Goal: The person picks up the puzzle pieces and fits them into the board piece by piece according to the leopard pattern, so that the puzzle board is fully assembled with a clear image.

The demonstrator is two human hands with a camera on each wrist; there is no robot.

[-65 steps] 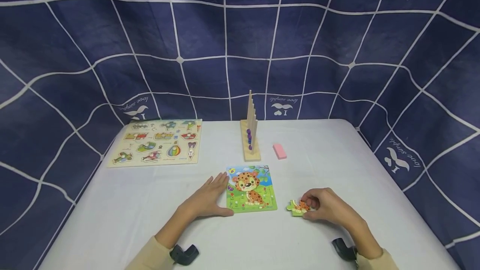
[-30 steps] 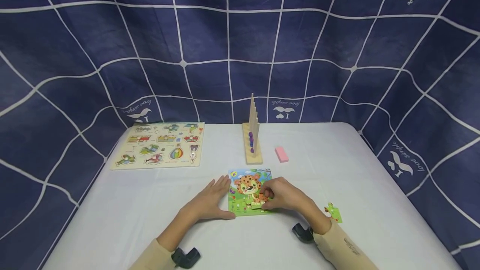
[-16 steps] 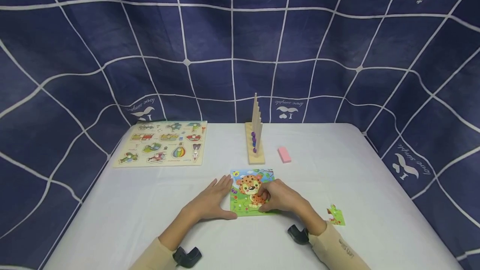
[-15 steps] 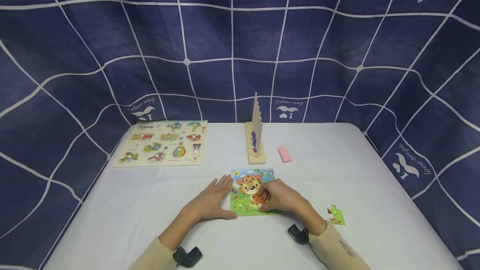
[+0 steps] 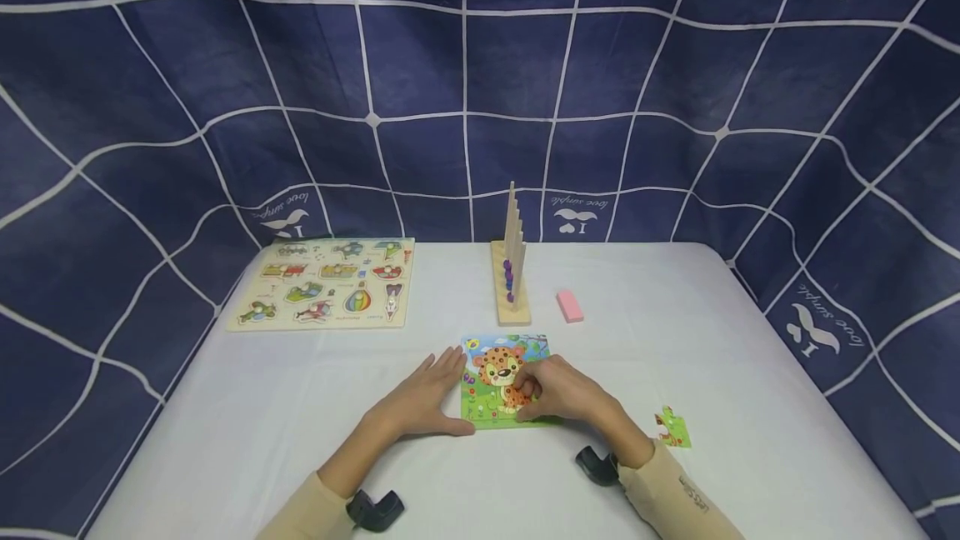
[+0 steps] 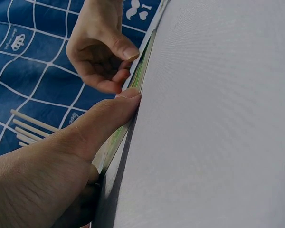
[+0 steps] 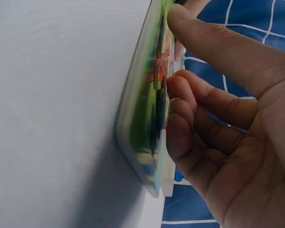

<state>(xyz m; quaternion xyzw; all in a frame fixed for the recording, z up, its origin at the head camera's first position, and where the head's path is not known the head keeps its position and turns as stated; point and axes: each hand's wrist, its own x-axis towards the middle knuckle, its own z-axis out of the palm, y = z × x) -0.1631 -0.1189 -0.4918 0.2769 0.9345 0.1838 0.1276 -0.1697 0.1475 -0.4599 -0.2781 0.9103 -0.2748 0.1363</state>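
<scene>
A square leopard jigsaw puzzle (image 5: 480, 411) lies on the white table. My left hand (image 5: 420, 400) rests flat along its left side, fingers extended, thumb at the lower left corner. In the left wrist view that thumb (image 6: 104, 118) touches the puzzle's edge. My right hand (image 5: 562, 390) is over the puzzle's right half, thumb and curled fingers pinching a spotted leopard-body puzzle piece (image 5: 514, 398). In the right wrist view the fingertips (image 7: 178, 137) are right at the board's face, with a thin dark gap showing along the piece. The hand covers the puzzle's right edge.
A loose green puzzle piece (image 5: 675, 427) lies to the right, near the right forearm. Behind the puzzle stand a wooden peg rack (image 5: 513, 317) with purple and blue beads and a pink block (image 5: 570, 307). A vehicle peg board (image 5: 247, 294) lies back left.
My right hand has carried the leopard-body piece leftward from the table onto the puzzle, leaving the loose green piece in sight. The left hand stays in place. Over the last half second little differs.
</scene>
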